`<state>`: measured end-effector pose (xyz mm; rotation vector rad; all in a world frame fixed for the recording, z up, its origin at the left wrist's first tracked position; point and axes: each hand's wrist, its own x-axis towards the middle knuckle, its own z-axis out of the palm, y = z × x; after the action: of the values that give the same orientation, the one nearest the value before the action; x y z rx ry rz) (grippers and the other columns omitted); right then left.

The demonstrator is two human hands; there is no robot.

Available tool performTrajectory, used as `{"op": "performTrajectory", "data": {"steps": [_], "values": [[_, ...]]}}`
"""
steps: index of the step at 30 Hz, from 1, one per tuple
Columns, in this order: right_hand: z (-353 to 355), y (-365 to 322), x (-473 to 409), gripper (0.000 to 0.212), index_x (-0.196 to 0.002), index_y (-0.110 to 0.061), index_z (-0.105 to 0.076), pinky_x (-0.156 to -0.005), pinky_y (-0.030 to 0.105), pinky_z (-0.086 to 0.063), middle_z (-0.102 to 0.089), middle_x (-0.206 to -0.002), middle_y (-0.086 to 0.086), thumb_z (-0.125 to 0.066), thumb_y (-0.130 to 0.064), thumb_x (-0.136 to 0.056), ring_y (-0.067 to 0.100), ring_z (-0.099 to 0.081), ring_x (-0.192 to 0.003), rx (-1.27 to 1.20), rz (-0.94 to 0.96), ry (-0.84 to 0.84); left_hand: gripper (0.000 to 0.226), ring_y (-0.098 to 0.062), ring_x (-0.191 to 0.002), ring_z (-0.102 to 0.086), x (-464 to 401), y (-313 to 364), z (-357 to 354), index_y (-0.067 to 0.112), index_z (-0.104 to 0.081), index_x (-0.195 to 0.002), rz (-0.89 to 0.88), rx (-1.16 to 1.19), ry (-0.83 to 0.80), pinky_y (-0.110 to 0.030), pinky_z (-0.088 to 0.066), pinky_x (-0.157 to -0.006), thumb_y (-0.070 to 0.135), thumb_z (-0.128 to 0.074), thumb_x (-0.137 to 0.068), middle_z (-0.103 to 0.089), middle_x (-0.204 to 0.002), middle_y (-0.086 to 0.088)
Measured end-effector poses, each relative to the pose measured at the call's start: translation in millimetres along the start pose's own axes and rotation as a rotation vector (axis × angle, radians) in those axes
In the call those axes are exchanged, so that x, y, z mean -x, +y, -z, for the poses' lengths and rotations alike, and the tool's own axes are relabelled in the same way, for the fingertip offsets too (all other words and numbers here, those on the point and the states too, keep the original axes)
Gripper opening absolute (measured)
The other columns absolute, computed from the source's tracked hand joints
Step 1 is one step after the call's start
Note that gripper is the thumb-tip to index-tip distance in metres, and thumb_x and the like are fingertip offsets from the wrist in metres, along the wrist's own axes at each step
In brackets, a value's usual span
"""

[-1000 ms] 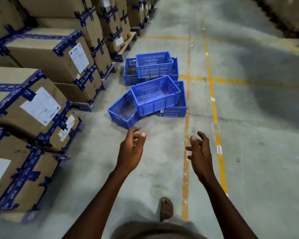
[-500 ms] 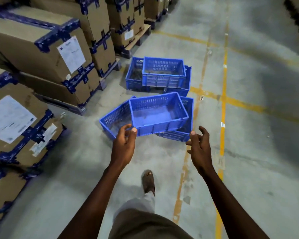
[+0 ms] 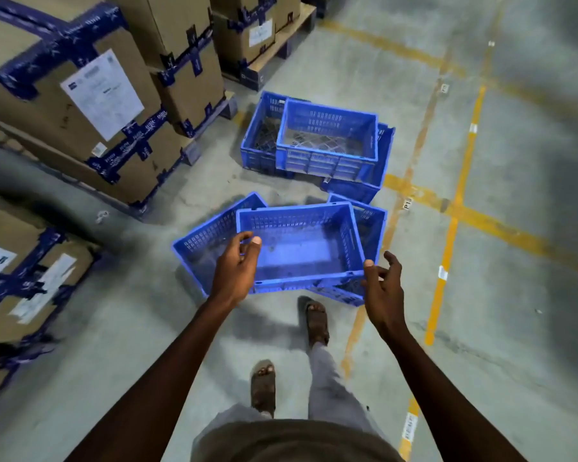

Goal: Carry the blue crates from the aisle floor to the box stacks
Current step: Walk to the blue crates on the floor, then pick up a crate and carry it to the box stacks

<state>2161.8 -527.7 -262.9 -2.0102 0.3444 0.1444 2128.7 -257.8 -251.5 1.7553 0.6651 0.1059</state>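
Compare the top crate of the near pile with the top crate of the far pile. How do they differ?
The near top crate sits tilted across the crates under it, between the open left hand and right hand; the far top crate sits more level, beyond them. The near floor looks solid, the far one latticed. Both are blue and empty.

Both hands out over near crate [image 3: 301, 248], empty, sitting tilted across two others on the floor [image 3: 514, 295]. Left hand [image 3: 236, 268] and right hand [image 3: 382, 285] have fingers spread, no grip visible. Second crate pile [image 3: 327, 141] beyond; taped boxes [image 3: 80, 95] at left
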Motion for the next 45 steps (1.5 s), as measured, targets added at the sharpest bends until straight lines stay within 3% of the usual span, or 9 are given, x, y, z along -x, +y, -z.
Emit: {"op": "performTrajectory", "data": {"steps": [2, 7, 12, 16, 25, 29, 31, 35, 45], "values": [[-4, 2, -45, 0.061, -0.151, -0.023, -0.033, -0.069, 0.020, -0.049, -0.063, -0.111, 0.003, -0.050, -0.052, -0.101, 0.024, -0.069, -0.094, 0.018, -0.005, -0.018, 0.045, -0.028, -0.092, -0.068, -31, 0, -17, 0.035, -0.059, -0.104, 0.030, -0.028, 0.036, -0.047, -0.054, -0.089, 0.069, -0.048, -0.078, -0.070, -0.098, -0.004], [-18, 17, -146, 0.074, -0.149, -0.023, -0.036, -0.084, 0.041, -0.054, -0.065, -0.114, 0.007, -0.046, -0.068, -0.091, 0.030, -0.068, -0.098, 0.049, -0.107, -0.075, 0.049, -0.040, -0.092, -0.065, -97, -13, -54, 0.029, -0.059, -0.096, 0.181, -0.043, 0.102, -0.055, -0.053, -0.088, 0.073, -0.048, -0.076, -0.067, -0.093, -0.015], [-42, 52, -232, 0.070, -0.137, -0.022, -0.049, -0.093, 0.049, -0.052, -0.066, -0.111, 0.006, -0.045, -0.072, -0.087, 0.031, -0.068, -0.100, 0.101, -0.188, -0.136, 0.047, -0.023, -0.087, -0.060, -162, -45, -82, 0.028, -0.060, -0.089, 0.277, -0.019, 0.101, -0.054, -0.051, -0.094, 0.071, -0.050, -0.076, -0.065, -0.091, -0.005], [-71, 100, -292, 0.053, -0.133, -0.015, -0.054, -0.097, 0.044, -0.048, -0.066, -0.120, 0.012, -0.051, -0.056, -0.099, 0.032, -0.063, -0.110, 0.160, -0.281, -0.164, 0.050, -0.023, -0.077, -0.057, -220, -110, -105, 0.023, -0.054, -0.080, 0.357, -0.083, 0.082, -0.057, -0.050, -0.080, 0.072, -0.047, -0.079, -0.059, -0.081, -0.011], [-165, 235, -420, 0.066, -0.088, -0.004, -0.058, -0.074, 0.042, -0.043, -0.066, -0.098, 0.029, -0.036, -0.067, -0.090, 0.044, -0.064, -0.095, 0.363, -0.244, -0.042, 0.037, -0.022, -0.081, -0.060, -317, -275, -132, 0.018, -0.062, -0.088, 0.530, -0.055, 0.129, -0.043, -0.051, -0.083, 0.032, -0.034, -0.108, -0.064, -0.087, -0.007], [-182, 265, -451, 0.072, -0.097, 0.001, -0.066, -0.080, 0.044, -0.045, -0.066, -0.105, 0.030, -0.033, -0.063, -0.101, 0.045, -0.062, -0.101, 0.433, -0.331, -0.023, 0.055, -0.032, -0.074, -0.061, -343, -328, -120, 0.019, -0.060, -0.077, 0.620, -0.166, 0.174, -0.052, -0.053, -0.077, 0.066, -0.037, -0.093, -0.063, -0.079, -0.010], [-185, 278, -461, 0.080, -0.094, -0.008, -0.066, -0.071, 0.042, -0.045, -0.065, -0.092, 0.024, -0.032, -0.081, -0.090, 0.040, -0.061, -0.087, 0.351, -0.411, -0.081, 0.057, -0.028, -0.054, -0.059, -355, -347, -119, 0.019, -0.058, -0.077, 0.686, -0.041, 0.157, -0.038, -0.051, -0.056, 0.070, -0.038, -0.091, -0.059, -0.063, -0.005], [-185, 284, -470, 0.062, -0.075, -0.020, -0.048, -0.046, 0.023, -0.030, -0.048, -0.058, 0.005, -0.038, -0.080, -0.090, 0.020, -0.046, -0.047, 0.064, -0.572, -0.214, 0.062, -0.011, -0.033, -0.041, -364, -349, -128, 0.016, -0.047, -0.073, 0.813, 0.203, 0.076, -0.016, -0.032, -0.039, 0.070, -0.028, -0.095, -0.048, -0.045, 0.002], [-133, 174, -431, 0.063, -0.065, -0.014, -0.049, -0.038, 0.025, -0.034, -0.046, -0.046, 0.001, -0.039, -0.068, -0.098, 0.016, -0.042, -0.035, 0.075, -0.511, -0.287, 0.063, -0.012, -0.034, -0.033, -314, -261, -98, 0.018, -0.044, -0.064, 0.746, 0.123, 0.216, -0.019, -0.026, -0.037, 0.073, -0.033, -0.093, -0.038, -0.039, 0.005]]}}
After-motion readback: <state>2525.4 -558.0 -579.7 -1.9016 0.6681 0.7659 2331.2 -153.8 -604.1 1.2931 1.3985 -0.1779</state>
